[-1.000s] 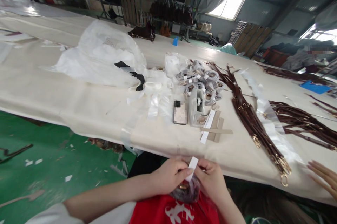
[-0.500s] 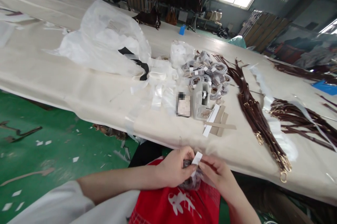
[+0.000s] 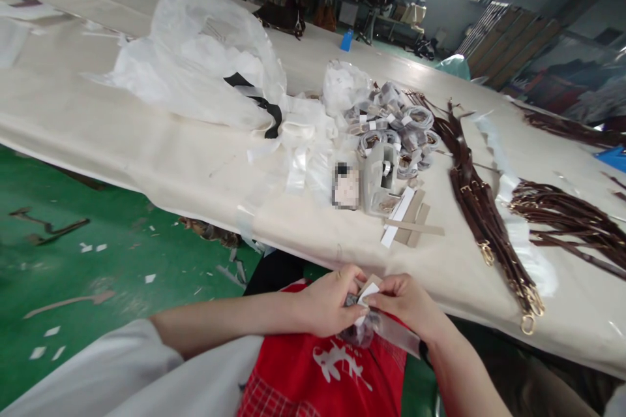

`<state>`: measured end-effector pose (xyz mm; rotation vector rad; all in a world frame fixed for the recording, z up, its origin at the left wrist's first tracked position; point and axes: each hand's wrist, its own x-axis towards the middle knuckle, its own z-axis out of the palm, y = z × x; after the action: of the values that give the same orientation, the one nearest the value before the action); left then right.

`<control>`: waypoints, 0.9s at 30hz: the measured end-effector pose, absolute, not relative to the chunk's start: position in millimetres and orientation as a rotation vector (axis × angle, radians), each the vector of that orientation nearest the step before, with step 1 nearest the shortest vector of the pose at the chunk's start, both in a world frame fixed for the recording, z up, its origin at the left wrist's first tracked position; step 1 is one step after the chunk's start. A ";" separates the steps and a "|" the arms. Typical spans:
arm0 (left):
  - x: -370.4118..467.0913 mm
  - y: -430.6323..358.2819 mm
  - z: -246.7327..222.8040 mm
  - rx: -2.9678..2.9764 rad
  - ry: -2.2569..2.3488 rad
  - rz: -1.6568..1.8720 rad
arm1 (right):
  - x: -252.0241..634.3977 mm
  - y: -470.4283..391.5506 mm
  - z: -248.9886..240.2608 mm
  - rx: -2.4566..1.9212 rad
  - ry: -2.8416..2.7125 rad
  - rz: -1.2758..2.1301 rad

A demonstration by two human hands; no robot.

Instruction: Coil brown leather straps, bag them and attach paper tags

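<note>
Just over my red apron [image 3: 337, 371], both hands meet at a small dark bundle wrapped in clear plastic [image 3: 359, 333]. My left hand [image 3: 327, 303] is closed around the bundle's left side, its thumb pressed on top. A white paper label [image 3: 368, 292] lies across the bundle, with a tan piece showing behind it. The fingers of my right hand [image 3: 408, 299] pinch at the label's right edge. From under that hand a clear plastic flap [image 3: 398, 335] hangs to the right. Fingers and plastic hide much of the bundle.
On the cream-covered table [image 3: 195, 175] sit a tape dispenser [image 3: 379, 182], card strips [image 3: 413, 215] and plastic-wrapped coiled straps [image 3: 391, 123]. Brown leather straps with gold clasps [image 3: 482, 221] lie right. A large clear plastic bag [image 3: 205, 58] stands left. Scraps litter the green floor [image 3: 122, 228].
My right hand has shifted slightly up around the label. A tan piece behind the label and the plastic flap now show more. The view has tilted a little.
</note>
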<state>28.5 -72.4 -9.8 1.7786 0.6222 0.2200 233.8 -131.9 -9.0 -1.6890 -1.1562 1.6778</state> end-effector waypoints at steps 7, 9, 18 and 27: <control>25.3 -72.7 -9.0 1.858 0.619 0.203 | 226.1 -122.3 4.2 -1.851 -1.368 1.575; 25.2 -73.7 -9.3 1.885 0.638 0.183 | 222.8 -120.3 7.3 -1.873 -1.385 1.555; 27.8 -65.8 -17.5 1.883 0.580 0.278 | 201.8 -130.0 32.8 -2.011 -2.012 0.802; 39.8 -54.9 -33.5 1.842 0.442 0.163 | 193.4 -130.0 32.6 -2.087 -2.224 0.676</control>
<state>39.8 -54.9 -33.5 1.8419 0.4416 0.1634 193.4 -130.0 32.6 -2.0874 -2.2236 0.6758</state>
